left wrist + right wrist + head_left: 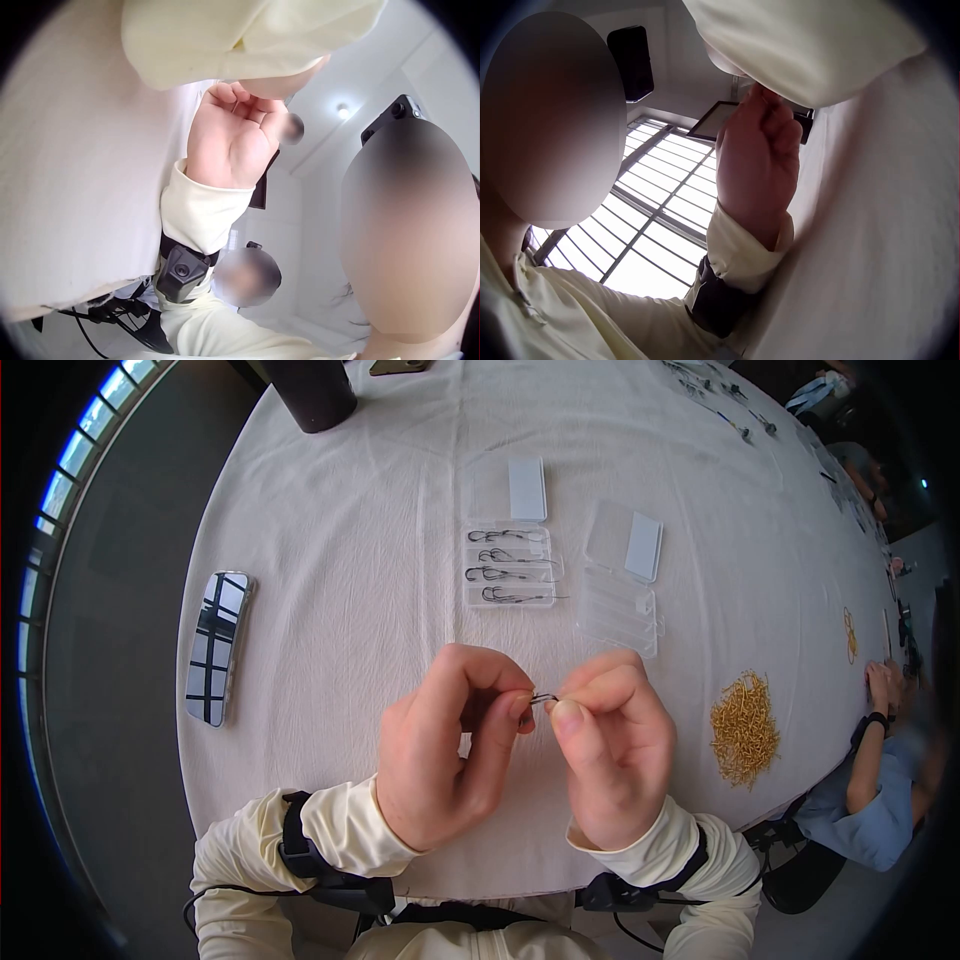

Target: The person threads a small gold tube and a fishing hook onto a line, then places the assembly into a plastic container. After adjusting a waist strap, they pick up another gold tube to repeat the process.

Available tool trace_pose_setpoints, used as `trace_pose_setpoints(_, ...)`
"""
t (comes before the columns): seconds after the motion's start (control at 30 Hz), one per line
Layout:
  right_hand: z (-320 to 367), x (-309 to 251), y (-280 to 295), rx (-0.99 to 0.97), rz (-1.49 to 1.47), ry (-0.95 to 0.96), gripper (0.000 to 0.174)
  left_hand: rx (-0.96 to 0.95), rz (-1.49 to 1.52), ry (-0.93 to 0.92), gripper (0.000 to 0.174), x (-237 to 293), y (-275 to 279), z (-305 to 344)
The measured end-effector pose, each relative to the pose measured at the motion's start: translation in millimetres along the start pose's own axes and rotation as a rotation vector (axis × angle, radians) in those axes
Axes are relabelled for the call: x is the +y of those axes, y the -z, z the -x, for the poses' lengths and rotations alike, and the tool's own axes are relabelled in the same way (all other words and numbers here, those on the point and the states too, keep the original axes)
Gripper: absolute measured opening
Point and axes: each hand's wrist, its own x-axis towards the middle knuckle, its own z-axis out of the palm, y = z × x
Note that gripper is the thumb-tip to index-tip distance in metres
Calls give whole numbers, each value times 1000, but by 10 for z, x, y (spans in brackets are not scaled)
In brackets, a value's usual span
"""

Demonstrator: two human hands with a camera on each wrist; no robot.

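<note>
Over the near part of the table, my left hand [445, 745] and right hand [622, 745] meet fingertip to fingertip. Between them is a small dark fish hook [543, 699], pinched by thumb and finger on both sides; the fingertips hide most of it. Beyond the hands lies an open transparent box [508, 525] with several dark hooks in its rows. A second open transparent box [615, 582] lies just right of it. In the left wrist view the right hand [231, 142] shows its palm; the right wrist view shows the left hand [757, 161] with curled fingers.
A heap of small gold-coloured pieces [745, 730] lies on the white tablecloth [330, 560] at right. A phone [218, 648] lies near the left edge, and a dark cup [312, 395] stands at the back left. Another person's arm [872, 750] rests at the far right edge.
</note>
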Motion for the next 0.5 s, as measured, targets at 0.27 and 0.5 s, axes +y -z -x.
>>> trace_pose_setpoints(0.27, -17, -16, -19, 17, 212, 135, 11, 5, 30, 6, 9, 16, 10, 10)
trace_pose_setpoints(0.5, -31, -37, -6, 18, 289, 177, 12, -9, 75, 61, 7, 73, 16, 14)
